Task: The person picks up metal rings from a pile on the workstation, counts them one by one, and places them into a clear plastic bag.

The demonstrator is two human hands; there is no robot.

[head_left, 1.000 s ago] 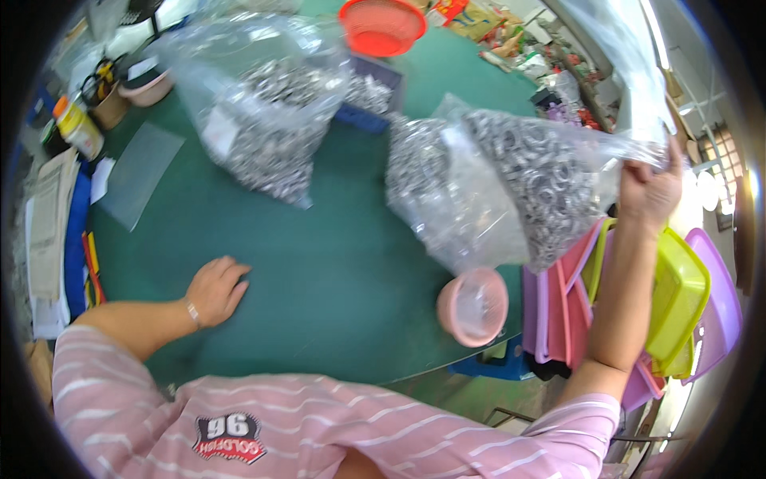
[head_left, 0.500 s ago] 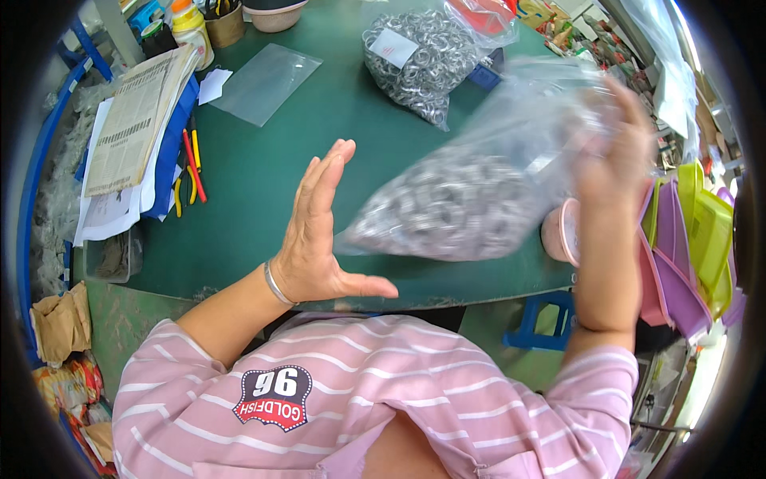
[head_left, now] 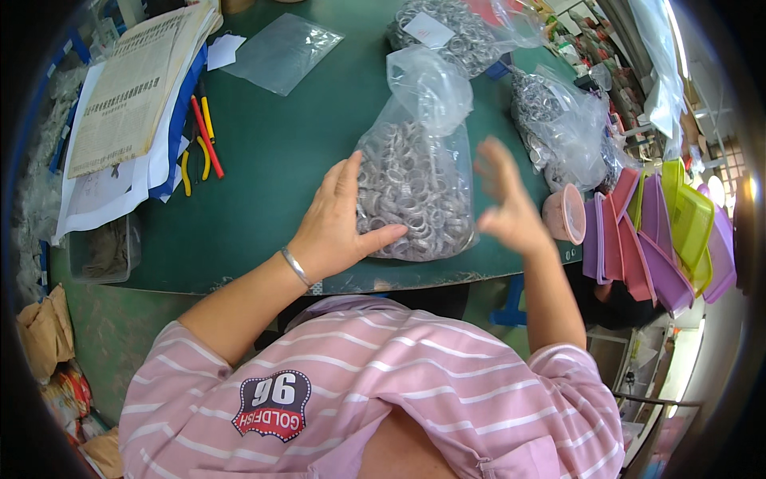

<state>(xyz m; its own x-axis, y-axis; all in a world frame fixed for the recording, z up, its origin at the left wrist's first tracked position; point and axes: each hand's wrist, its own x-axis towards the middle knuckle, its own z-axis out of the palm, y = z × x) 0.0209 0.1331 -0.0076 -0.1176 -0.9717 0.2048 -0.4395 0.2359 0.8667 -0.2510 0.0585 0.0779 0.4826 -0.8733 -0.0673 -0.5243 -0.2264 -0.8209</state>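
Now, nearer with an open left hand (head_left: pixel 329 225), touching the left side of the clear ring-filled bag (head_left: pixel 421 185) on the tabletop (head_left: pixel 259 191), running lengthwise front to back; hovering just beside its right with an open, blurred right hand (head_left: pixel 515 211).

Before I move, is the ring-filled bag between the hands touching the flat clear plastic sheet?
Apart. The head view shows a strip of green tabletop between the ring-filled bag and the clear plastic sheet.
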